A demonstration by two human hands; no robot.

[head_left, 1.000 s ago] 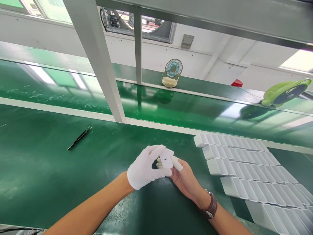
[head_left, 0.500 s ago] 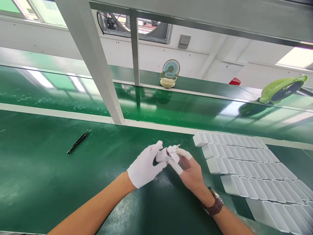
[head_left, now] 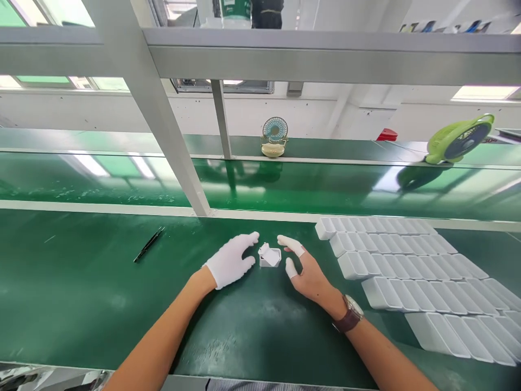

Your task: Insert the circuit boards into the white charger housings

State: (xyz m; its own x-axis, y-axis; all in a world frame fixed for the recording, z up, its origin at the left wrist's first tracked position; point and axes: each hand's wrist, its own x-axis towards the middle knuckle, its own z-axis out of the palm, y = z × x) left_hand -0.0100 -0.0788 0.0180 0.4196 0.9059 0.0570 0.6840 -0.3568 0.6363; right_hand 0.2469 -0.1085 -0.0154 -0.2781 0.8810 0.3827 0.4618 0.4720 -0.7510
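Note:
A small white plastic case (head_left: 269,256) lies on the green bench top (head_left: 81,293), its lid open. My left hand (head_left: 231,260), in a white glove, rests just left of the case with fingers spread and nothing in it. My right hand (head_left: 303,269), bare with white finger cots on thumb and forefinger, hovers just right of the case, fingers apart and empty. Neither hand touches the case.
Several rows of white cases (head_left: 407,271) lie side by side at the right. Black tweezers (head_left: 148,244) lie at the left. A grey frame post (head_left: 163,136) rises behind. A small teal fan (head_left: 274,137) and a green fan (head_left: 458,138) stand beyond the shiny conveyor belt (head_left: 285,187).
Both hands held the white case above the bench; now it lies on the bench and both hands have let go and opened beside it. The camera has tilted up.

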